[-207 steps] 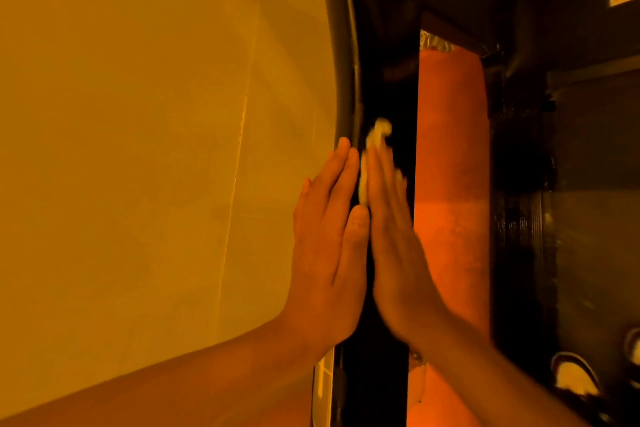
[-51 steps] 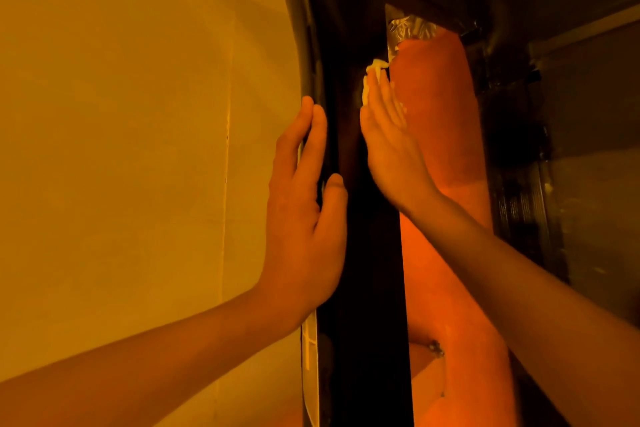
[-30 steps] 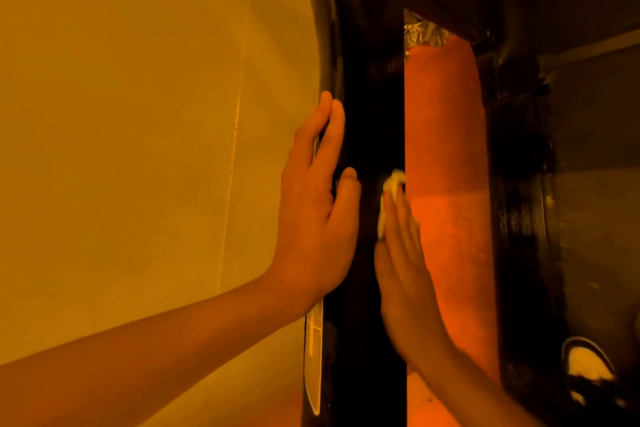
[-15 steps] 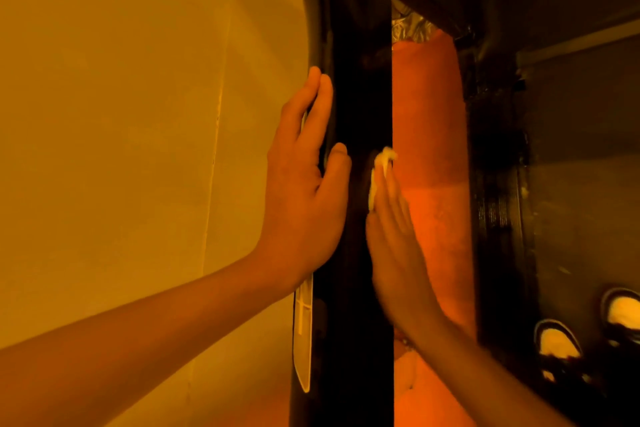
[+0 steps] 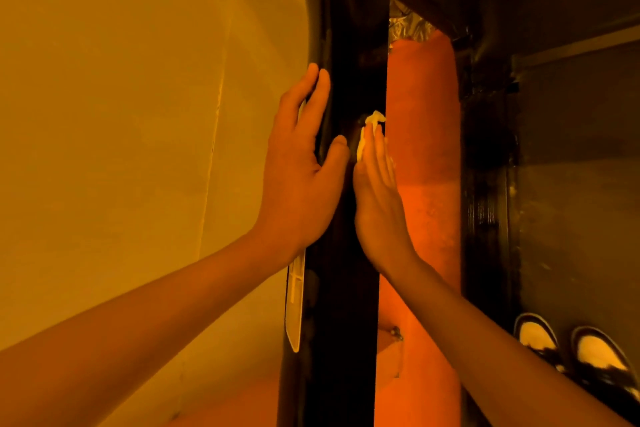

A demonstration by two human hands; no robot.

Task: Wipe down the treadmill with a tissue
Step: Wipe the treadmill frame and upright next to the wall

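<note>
**Q:** Which part serves as the reference?
**A:** The black upright of the treadmill (image 5: 346, 322), running from top to bottom through the middle of the view.

**Q:** Where is the tissue, and how is it held?
**A:** The tissue (image 5: 370, 123), a pale crumpled wad, lies against the upright's right edge, about halfway up. The right hand (image 5: 377, 198) presses it there with straight fingers laid side by side. Only the wad's top and left rim show past the fingertips, and no finger visibly curls round it.

**Q:** And the other hand?
**A:** The left hand (image 5: 298, 180) lies flat on the upright's left edge, fingers straight, thumb spread toward the black face, holding nothing.

**Q:** What adjoins the upright?
**A:** To the left are a yellow panel (image 5: 138, 114) and, below the left hand, a pale plastic strip (image 5: 295, 305). To the right is an orange surface (image 5: 426, 149), with two shoes (image 5: 535, 333) beyond it, low down.
</note>
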